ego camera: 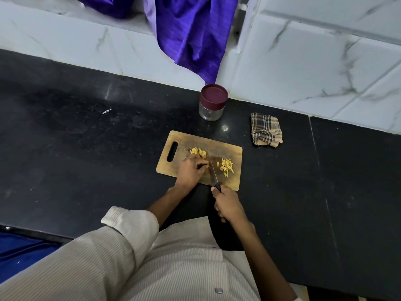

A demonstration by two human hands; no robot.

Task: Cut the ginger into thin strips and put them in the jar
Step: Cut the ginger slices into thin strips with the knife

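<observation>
Here the left hand [191, 170] pins ginger slices [198, 152] on the cutting board [225, 148], fingers curled; the right hand [227, 205] has its grip clamped round the knife [214, 174].

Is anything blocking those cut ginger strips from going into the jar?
Yes. The jar behind the cutting board has its maroon lid on, so the strips cannot go in yet. The bare counter between board and jar holds nothing visible.

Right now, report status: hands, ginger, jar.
Left hand pins ginger on wooden cutting board; right hand grips black-handled knife. Yellow cut strips piled right of blade. Clear maroon-lidded jar closed, beyond board.
</observation>
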